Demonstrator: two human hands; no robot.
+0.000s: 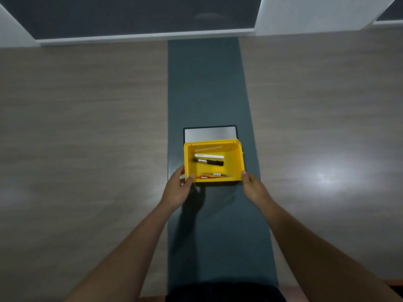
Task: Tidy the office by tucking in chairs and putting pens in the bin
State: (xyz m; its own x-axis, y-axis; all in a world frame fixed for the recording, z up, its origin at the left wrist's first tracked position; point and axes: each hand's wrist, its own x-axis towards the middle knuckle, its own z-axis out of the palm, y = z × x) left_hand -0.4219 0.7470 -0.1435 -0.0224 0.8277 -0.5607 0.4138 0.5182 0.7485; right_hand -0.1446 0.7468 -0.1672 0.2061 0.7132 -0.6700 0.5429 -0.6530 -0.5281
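Observation:
A yellow plastic bin [235, 159] stands on the dark strip down the middle of the table. Inside lie a white pen [209, 156], a black marker [208, 161], a red pen [207, 177] and a clear pen [216, 174] along the near wall. My left hand [177, 189] grips the bin's near left corner, thumb over the rim. My right hand [253, 187] holds the near right corner. No chair is in view.
A silver cover plate [210, 134] is set in the dark strip [207, 88] just behind the bin. The wooden table top [82, 127] spreads wide on both sides. Beyond its far edge are a white ledge [144, 37] and dark floor.

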